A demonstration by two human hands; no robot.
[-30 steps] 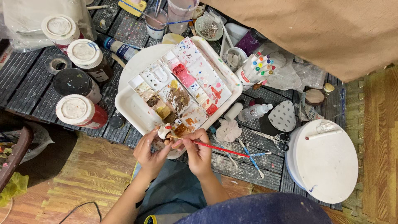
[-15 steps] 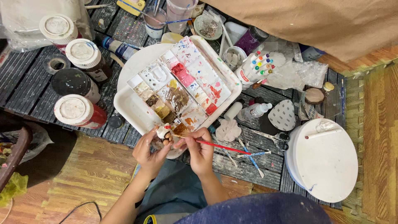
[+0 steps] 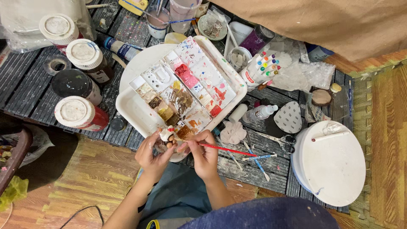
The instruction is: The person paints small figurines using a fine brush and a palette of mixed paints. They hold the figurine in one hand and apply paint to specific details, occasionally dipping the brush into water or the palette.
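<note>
The left hand (image 3: pixel 151 156) pinched a small white-and-brown figurine (image 3: pixel 167 136) over the near edge of the white palette (image 3: pixel 135 111), at the front of the dark slatted tabletop (image 3: pixel 25 89), its grip closed on the piece from below. The right hand (image 3: pixel 205 156) had its fingers clamped on a red brush (image 3: pixel 227 149), whose tip met the figurine. The figurine appeared light, stiff and fragile, with wet paint likely; it seemed best held by its unpainted underside.
</note>
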